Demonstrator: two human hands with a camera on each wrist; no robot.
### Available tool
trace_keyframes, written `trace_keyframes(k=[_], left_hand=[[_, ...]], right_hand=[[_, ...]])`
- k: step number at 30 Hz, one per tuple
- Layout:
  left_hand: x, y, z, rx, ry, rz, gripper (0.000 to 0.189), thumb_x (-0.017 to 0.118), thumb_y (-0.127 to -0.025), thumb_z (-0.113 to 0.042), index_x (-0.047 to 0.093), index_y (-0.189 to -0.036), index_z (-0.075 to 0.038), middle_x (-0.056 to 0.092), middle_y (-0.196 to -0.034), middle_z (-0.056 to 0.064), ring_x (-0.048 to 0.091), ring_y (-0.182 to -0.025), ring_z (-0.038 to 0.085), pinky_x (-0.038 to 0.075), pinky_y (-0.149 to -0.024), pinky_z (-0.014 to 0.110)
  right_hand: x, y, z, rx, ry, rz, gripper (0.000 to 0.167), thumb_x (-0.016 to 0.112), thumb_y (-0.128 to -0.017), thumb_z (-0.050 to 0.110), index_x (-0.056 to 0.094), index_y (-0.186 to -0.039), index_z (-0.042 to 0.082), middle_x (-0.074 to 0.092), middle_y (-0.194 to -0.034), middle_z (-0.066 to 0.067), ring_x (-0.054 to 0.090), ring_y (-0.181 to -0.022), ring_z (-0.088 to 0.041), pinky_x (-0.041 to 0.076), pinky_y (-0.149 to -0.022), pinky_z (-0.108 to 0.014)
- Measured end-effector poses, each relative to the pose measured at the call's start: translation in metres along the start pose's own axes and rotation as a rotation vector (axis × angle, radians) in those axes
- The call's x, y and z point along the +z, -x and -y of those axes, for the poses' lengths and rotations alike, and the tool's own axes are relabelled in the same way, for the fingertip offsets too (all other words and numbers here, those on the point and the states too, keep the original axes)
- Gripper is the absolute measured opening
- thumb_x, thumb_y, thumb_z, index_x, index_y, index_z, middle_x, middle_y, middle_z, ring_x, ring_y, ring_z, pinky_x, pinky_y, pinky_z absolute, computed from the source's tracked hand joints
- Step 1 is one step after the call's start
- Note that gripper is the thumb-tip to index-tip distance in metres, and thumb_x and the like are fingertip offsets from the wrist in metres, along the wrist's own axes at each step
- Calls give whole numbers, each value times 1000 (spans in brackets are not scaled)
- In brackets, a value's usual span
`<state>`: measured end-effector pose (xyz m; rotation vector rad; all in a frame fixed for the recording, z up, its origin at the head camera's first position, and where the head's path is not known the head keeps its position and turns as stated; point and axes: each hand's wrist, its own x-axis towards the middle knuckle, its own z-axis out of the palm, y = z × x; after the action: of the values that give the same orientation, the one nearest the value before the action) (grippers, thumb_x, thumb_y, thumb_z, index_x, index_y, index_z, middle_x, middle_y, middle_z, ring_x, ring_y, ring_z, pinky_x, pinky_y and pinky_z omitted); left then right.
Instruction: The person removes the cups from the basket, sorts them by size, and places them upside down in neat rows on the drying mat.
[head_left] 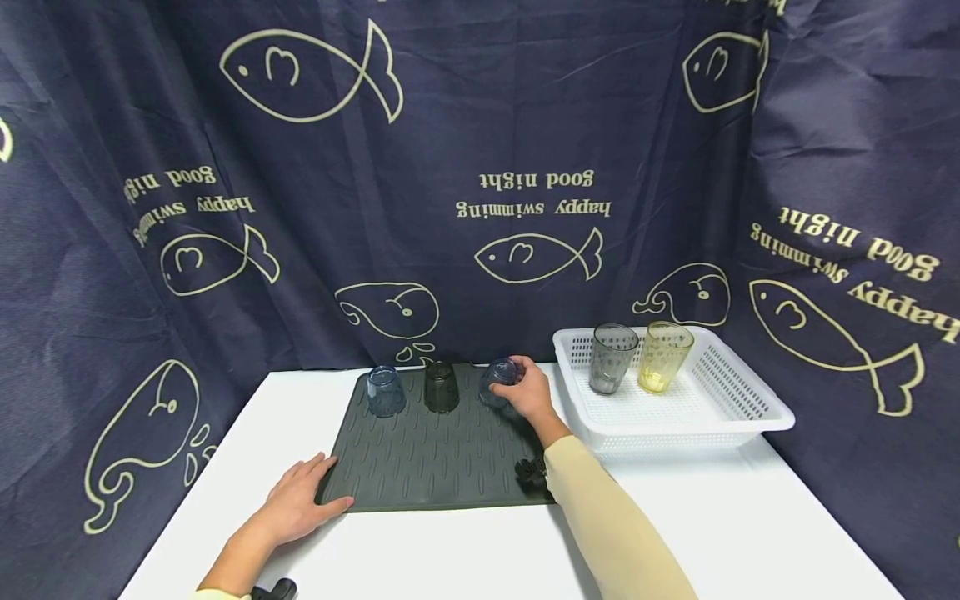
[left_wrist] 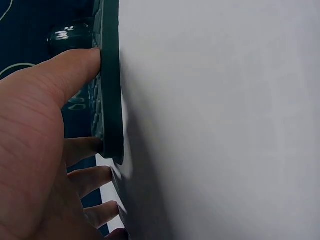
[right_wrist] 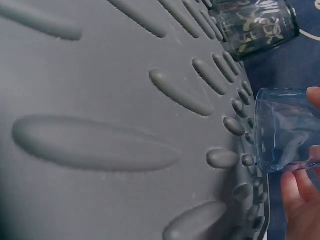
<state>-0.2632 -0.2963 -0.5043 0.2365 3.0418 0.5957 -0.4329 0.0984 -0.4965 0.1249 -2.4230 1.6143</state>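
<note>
My right hand (head_left: 531,392) grips a blue-tinted glass (head_left: 497,379) at the back right of a dark grey ribbed drying mat (head_left: 420,467). In the right wrist view that glass (right_wrist: 282,130) stands upside down, its rim at the mat, with thumb and fingers around its sides. Left of it on the mat are an upside-down dark grey glass (head_left: 441,387) and an upside-down blue glass (head_left: 386,392). My left hand (head_left: 296,500) rests at the mat's front left corner, fingers spread. The left wrist view shows its thumb (left_wrist: 82,67) touching the mat edge and several fingertips on the table.
A white perforated plastic basket (head_left: 690,432) stands to the right of the mat. Inside it, toward the left, stand a grey glass (head_left: 613,358) and a yellow glass (head_left: 663,357), both mouth up. A dark blue printed curtain (head_left: 420,167) hangs behind the white table (head_left: 420,558).
</note>
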Motion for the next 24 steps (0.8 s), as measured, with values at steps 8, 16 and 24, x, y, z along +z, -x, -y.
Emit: trace_keyframes(k=[8, 16, 24], left_hand=[[-1, -1, -2, -18, -3, 8, 89, 72, -88, -56, 47, -147, 5, 40, -153, 37, 32, -140, 65, 33, -108, 78], [-3, 0, -3, -17, 3, 8, 89, 73, -88, -55, 47, -147, 6, 40, -154, 36, 32, -140, 65, 32, -109, 78], [-1, 0, 0, -14, 0, 6, 89, 72, -88, -55, 47, -147, 5, 40, -154, 36, 33, -140, 64, 33, -108, 78]], right_hand=[[3, -4, 1, 7, 32, 12, 71, 89, -77, 17, 57, -140, 6, 66, -133, -17, 65, -120, -35, 56, -100, -48], [5, -5, -2, 10, 76, 25, 72, 89, -79, 20, 57, -141, 6, 67, -130, -17, 66, -119, -35, 56, -100, -47], [8, -3, -6, 9, 65, 16, 69, 89, -80, 21, 58, -140, 7, 68, -130, -16, 66, -119, -33, 55, -102, -47]])
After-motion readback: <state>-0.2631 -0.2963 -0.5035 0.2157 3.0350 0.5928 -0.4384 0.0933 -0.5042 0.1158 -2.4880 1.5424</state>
